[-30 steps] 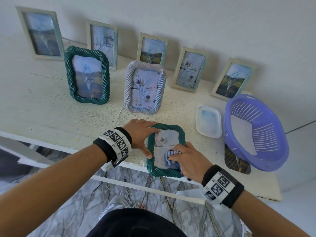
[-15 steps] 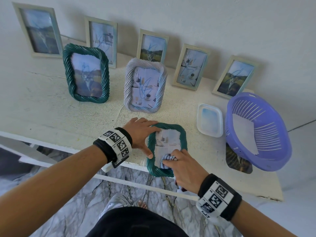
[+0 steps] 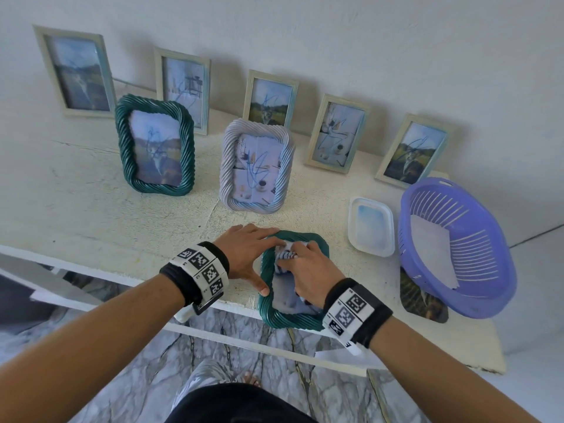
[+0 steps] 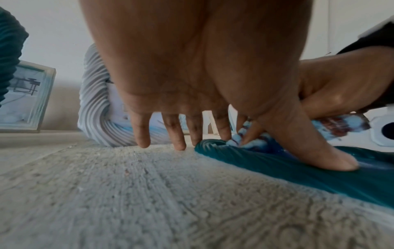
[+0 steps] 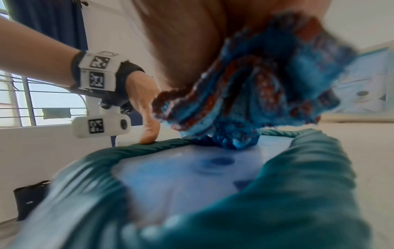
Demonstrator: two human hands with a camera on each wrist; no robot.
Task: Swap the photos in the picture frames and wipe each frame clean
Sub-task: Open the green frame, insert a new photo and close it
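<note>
Flat on the white shelf [image 3: 91, 227], right at its front edge, lies the green twisted frame [image 3: 268, 312] with its glass facing up. Pressed against the upper part of that glass is a bunched blue cloth [image 3: 285, 257], gripped in the curled fingers of the right hand [image 3: 305, 276]. That hand covers most of the photo, and the right wrist view is smeared by motion, so the picture under the glass cannot be made out. To the frame's left, the left hand [image 3: 247, 254] lies spread, its thumb [image 4: 332, 160] pressing the frame's left rim and its fingertips [image 4: 142, 143] down on the shelf by the top corner. Compared with half a second ago, the cloth has moved from the lower part of the glass to the top; the left hand has kept its place. Behind stand a second green frame [image 3: 155, 145] and a pale twisted frame [image 3: 258, 166]; a purple basket [image 3: 457, 248] sits well to the right.
</note>
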